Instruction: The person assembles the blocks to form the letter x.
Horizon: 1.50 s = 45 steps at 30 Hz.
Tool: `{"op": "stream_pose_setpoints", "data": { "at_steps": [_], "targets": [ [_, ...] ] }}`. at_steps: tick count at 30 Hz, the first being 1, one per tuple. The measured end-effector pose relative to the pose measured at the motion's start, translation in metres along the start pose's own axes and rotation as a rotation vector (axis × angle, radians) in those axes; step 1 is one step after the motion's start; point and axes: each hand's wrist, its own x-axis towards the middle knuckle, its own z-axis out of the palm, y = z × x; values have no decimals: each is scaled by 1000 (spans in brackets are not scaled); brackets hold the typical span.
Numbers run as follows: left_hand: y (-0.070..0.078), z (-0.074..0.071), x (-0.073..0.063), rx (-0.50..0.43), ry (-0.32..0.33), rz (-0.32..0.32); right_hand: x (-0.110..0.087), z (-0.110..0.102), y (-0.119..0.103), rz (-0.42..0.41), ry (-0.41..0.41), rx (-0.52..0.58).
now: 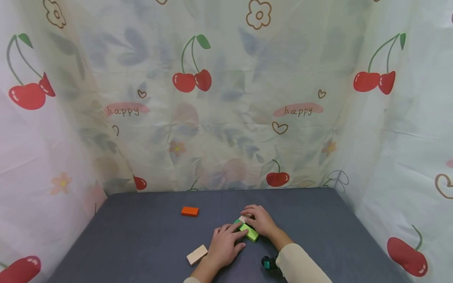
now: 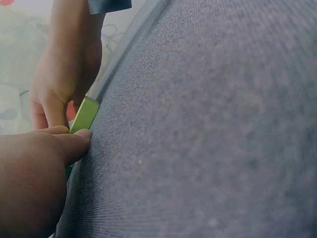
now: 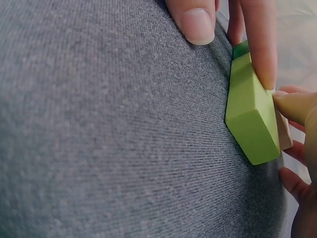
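Observation:
A light green block [image 1: 249, 233] lies on the dark cloth, with a dark green block [image 1: 237, 222] at its far end and a pale wooden block [image 1: 243, 218] beside them. My left hand [image 1: 223, 244] reaches from the near left with extended fingers. Its index fingertip rests on the light green block, its other fingers lie by the dark green one, and its thumb stays apart. From the right, my right hand [image 1: 262, 222] holds the pale wooden block between thumb and fingers, partly hiding it. In the right wrist view, the right thumb [image 3: 292, 104] is right at the light green block's edge.
An orange block [image 1: 190, 211] lies farther back on the left. Another pale wooden block [image 1: 197, 255] sits close to the left wrist. A black item with a teal face [image 1: 269, 263] is beside the right sleeve. Printed curtains [image 1: 226, 118] enclose the table's back and sides.

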Motion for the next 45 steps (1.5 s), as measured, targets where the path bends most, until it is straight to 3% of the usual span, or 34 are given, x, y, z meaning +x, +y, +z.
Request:
{"op": "stream_pose_setpoints", "data": {
  "at_steps": [15, 20, 25, 36, 45],
  "targets": [
    [2, -2, 0, -4, 22, 4, 0, 0, 3, -10, 29, 26],
    [3, -2, 0, -18, 31, -1, -5, -4, 7, 29, 76, 89],
    [3, -1, 1, -19, 27, -12, -14, -7, 7, -3, 102, 96],
    [4, -4, 1, -40, 31, -17, -28, -12, 2, -65, -15, 18],
    [0, -6, 4, -101, -44, -36, -28, -11, 2, -83, -81, 11]
  ]
}}
